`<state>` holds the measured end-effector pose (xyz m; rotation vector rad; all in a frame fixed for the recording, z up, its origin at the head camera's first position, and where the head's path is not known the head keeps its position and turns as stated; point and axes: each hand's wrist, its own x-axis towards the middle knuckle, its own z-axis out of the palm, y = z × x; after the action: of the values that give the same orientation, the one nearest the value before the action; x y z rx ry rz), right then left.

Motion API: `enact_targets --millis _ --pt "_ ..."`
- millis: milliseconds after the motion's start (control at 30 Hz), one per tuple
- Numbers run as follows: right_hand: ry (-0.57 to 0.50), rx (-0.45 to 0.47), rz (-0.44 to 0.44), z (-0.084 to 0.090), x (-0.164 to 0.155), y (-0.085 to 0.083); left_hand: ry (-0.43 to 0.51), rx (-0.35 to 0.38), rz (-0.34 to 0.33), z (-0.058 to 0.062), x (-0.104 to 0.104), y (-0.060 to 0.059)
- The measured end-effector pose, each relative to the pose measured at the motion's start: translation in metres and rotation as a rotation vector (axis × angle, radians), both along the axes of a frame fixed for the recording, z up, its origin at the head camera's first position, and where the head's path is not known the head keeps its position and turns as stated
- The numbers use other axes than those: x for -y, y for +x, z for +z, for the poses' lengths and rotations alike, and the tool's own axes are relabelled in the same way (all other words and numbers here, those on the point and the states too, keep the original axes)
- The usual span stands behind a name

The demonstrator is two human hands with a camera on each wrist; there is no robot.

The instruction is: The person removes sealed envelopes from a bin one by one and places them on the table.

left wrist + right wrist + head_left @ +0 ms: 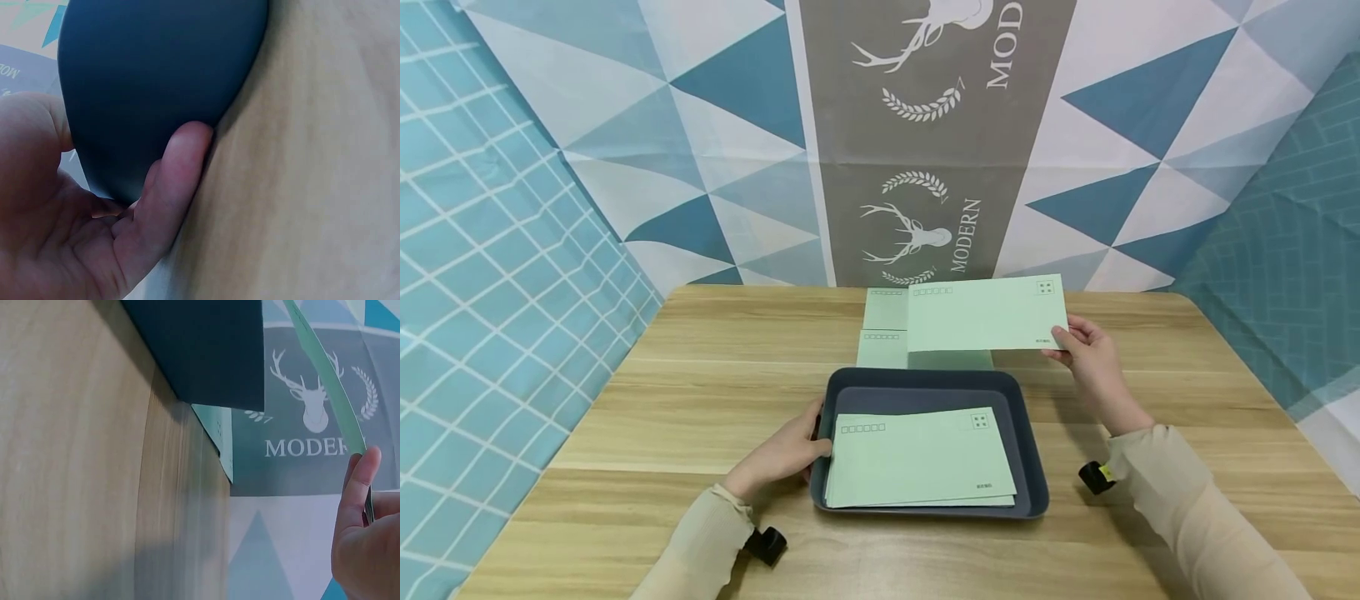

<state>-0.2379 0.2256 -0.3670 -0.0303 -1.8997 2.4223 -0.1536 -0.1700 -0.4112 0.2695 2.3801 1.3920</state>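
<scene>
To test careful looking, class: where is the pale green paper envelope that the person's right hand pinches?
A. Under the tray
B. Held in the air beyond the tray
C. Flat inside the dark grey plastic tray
B: the right hand pinches the pale green paper envelope by its corner, raised beyond the dark grey plastic tray.

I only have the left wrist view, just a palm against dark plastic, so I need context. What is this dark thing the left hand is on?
Observer: A dark tray on the wooden table; the left hand grips its left rim.
Operator: Anything in it?
Observer: A stack of green envelopes lies inside.
Operator: And the right hand?
Observer: The right hand pinches the held envelope by its right end, above the table beyond the tray.
Operator: More envelopes there?
Observer: Yes, the far envelopes lie behind the tray.
</scene>
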Motion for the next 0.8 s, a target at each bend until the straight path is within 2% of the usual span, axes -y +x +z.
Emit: enact_targets --millis 333,600,800 --pt "-0.020 0.095 -0.001 0.001 -0.008 -0.011 -0.015 -0.002 -0.004 -0.001 0.001 -0.001" --pt "0.051 0.208 -0.044 0.005 -0.015 -0.021 -0.011 0.001 0.000 -0.001 0.000 0.000" --pt "0.037 0.281 -0.072 0.003 -0.019 -0.028 -0.014 0.006 0.012 -0.003 0.001 0.000"
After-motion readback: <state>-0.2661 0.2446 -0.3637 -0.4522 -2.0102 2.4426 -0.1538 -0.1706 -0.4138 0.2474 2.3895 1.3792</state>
